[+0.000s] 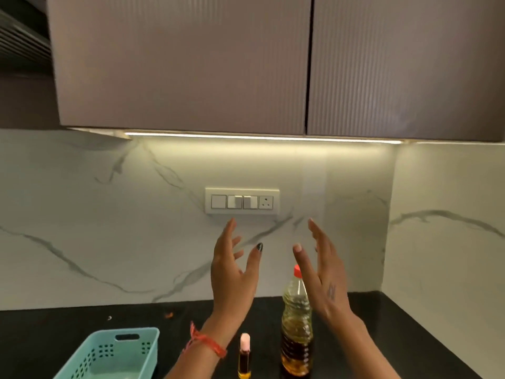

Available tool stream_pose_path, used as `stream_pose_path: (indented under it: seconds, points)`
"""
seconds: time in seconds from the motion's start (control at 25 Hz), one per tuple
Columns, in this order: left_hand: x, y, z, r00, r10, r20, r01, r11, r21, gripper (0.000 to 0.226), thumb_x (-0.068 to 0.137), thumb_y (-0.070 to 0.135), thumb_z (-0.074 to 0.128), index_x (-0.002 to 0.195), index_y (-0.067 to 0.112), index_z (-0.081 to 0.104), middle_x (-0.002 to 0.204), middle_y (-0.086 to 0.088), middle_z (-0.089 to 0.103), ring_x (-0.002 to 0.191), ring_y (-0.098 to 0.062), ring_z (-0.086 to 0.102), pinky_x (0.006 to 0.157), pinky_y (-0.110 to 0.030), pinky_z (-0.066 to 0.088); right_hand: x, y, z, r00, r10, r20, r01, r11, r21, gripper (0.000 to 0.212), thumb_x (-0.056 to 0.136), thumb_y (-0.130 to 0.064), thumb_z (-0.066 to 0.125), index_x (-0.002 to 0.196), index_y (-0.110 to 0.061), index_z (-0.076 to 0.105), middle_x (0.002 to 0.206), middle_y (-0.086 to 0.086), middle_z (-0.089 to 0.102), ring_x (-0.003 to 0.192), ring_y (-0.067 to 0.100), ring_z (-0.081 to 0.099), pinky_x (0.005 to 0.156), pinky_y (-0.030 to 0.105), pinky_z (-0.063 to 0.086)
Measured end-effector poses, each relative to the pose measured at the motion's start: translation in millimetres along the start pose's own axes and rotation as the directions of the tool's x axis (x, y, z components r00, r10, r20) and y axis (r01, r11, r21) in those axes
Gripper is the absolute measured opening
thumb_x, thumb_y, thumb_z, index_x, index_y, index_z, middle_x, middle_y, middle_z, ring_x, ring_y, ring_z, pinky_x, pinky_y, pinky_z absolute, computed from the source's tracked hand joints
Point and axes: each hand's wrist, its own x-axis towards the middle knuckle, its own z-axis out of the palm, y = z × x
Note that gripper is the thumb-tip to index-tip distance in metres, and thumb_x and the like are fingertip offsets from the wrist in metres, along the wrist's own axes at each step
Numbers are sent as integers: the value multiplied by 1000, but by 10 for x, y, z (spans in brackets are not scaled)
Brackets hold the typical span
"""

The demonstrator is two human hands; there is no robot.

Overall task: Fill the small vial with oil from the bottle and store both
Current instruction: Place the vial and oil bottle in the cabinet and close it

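Teal basket (120, 351), black counter (54, 332), grey-veined white marble wall (82, 228) — golden oil bottle (296, 324), red cap.

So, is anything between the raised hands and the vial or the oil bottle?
Nothing visible. Both hands, left and right, are open above the counter; the vial and oil bottle stand unobstructed below them.

Only one view: head cam, riding on my head. It's pointing forward and slightly up at the wall cabinet (180, 64) and switch panel (242, 201), close to the backsplash. Countertop (54, 332) is only catching the bottom strip. Wide-angle lens is bending the edges. No second view overlapping.
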Motion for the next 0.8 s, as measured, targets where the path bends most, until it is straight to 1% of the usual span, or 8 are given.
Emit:
stream_pose_path:
  seconds: [0.12, 0.24, 0.44, 0.52, 0.6, 0.64, 0.72, 0.8]
  points:
    - [506, 182, -74, 995, 87, -38, -87, 996, 10, 67, 84, 26, 63, 142, 24, 29, 133, 16, 37, 113, -2, 47, 84, -9, 39, 497, -300, 66, 989, -124, -75, 124, 992, -6, 76, 75, -77, 29, 140, -39, 25, 148, -3, 35, 134, 16, 35, 106, 38, 30]
    - [928, 384, -86, 990, 119, -74, -119, 993, 15, 67, 85, 26, 62, 142, 22, 27, 144, 4, 39, 121, -13, 47, 90, -20, 43, 963, -515, 68, 970, -196, -142, 196, 981, -16, 72, 81, -67, 33, 142, -30, 28, 147, 0, 38, 134, 17, 36, 107, 39, 32]
    - [1450, 644, -41, 989, 107, -98, -107, 994, 4, 68, 86, 25, 61, 143, 19, 23, 145, -2, 38, 124, -20, 47, 98, -36, 47, 1539, -679, 107, 963, -201, -178, 195, 980, -47, 67, 86, -61, 36, 142, -26, 29, 148, 2, 38, 135, 20, 35, 109, 43, 30]
    - [1608, 711, -2, 989, 91, -114, -92, 996, -4, 69, 86, 25, 61, 142, 18, 23, 145, -2, 38, 123, -20, 48, 98, -39, 47, 1712, -705, 123, 961, -193, -195, 186, 981, -58, 68, 85, -62, 35, 140, -22, 36, 143, 3, 44, 131, 22, 40, 107, 42, 33]
    - [1704, 737, 39, 985, 107, -133, -106, 994, 14, 66, 86, 24, 62, 141, 17, 25, 142, -2, 40, 119, -20, 50, 95, -37, 48, 1839, -699, 134, 947, -200, -251, 188, 980, -72, 69, 83, -65, 35, 132, -16, 45, 131, 5, 54, 121, 22, 48, 101, 42, 40]
    - [1726, 737, 61, 983, 114, -147, -113, 994, 13, 65, 86, 23, 62, 140, 17, 27, 139, -2, 41, 117, -20, 52, 93, -34, 49, 1877, -685, 141, 936, -206, -286, 195, 979, -65, 66, 84, -62, 39, 128, -14, 49, 124, 5, 57, 114, 22, 51, 97, 43, 43]
    - [1750, 734, 115, 976, 113, -186, -118, 993, -18, 59, 85, 19, 63, 135, 14, 32, 134, -4, 45, 112, -19, 54, 88, -30, 48, 1944, -655, 154, 908, -209, -364, 215, 976, -24, 50, 88, -46, 53, 123, -10, 53, 112, 4, 59, 105, 22, 55, 90, 43, 48]
    - [1763, 732, 160, 969, 70, -238, -93, 992, -85, 50, 83, 16, 65, 126, 10, 40, 126, -7, 50, 106, -20, 57, 81, -28, 49, 1960, -653, 170, 893, -143, -427, 181, 982, 50, 37, 86, -32, 62, 113, -9, 55, 102, 2, 58, 97, 23, 58, 83, 39, 49]
